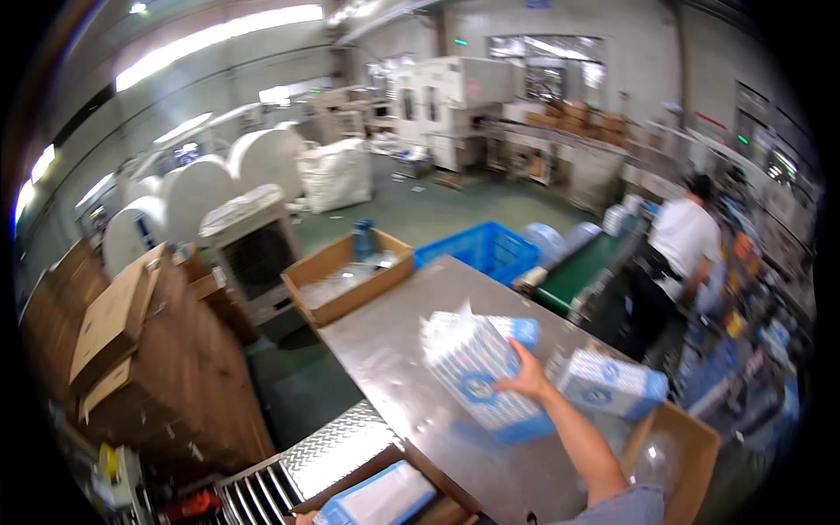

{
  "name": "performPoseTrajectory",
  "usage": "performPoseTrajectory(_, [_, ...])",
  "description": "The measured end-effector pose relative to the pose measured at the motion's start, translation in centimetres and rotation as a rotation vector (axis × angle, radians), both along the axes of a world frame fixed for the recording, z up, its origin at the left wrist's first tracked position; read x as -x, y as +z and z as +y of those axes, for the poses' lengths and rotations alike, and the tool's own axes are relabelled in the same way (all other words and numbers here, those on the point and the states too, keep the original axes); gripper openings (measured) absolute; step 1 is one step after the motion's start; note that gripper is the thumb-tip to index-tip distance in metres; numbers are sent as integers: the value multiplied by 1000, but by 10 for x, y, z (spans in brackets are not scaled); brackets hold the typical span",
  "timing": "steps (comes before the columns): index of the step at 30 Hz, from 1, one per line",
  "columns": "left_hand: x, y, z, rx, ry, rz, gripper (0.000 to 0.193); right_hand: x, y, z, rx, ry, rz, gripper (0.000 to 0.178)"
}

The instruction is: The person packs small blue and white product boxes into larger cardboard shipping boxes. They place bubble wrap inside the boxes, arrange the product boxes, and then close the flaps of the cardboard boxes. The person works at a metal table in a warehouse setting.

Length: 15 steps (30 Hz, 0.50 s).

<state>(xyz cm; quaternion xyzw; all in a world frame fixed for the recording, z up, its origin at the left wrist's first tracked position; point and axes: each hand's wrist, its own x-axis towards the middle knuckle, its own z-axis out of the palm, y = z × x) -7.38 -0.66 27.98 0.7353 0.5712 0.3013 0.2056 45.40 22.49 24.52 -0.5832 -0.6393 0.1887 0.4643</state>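
My right hand (527, 374) reaches over the metal table (385, 350) and grips a blue-and-white printed tissue pack (472, 372), its thumb and fingers spread around the near side. The pack is tilted and blurred; it may be more than one pressed together. Another blue-and-white pack (612, 385) lies on the table to the right of the hand. At the lower edge, only a sliver of my left hand (304, 519) shows, beside a pack (385, 499) in an open cardboard carton (429, 472). Its fingers are mostly hidden.
A cardboard tray (350, 293) with clear plastic and blue bottles sits at the table's far left corner. Behind it are a blue crate (481, 249) and a green conveyor (582, 271). A person (682, 236) works at right. Flattened cartons (175, 367) stand left, above a roller conveyor (262, 490).
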Motion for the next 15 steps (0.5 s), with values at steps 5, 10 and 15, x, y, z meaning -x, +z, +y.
performPoseTrajectory(5, [-30,-137,-5,343,-60,416,68,103,84,-43,356,580,799,89])
performPoseTrajectory(10, [-44,-286,-2,763,-315,723,60,259,84,-94,447,1082,273,131])
performPoseTrajectory(15, [-38,-327,6,906,-425,712,58,361,-12,-126,114,1168,-756,70])
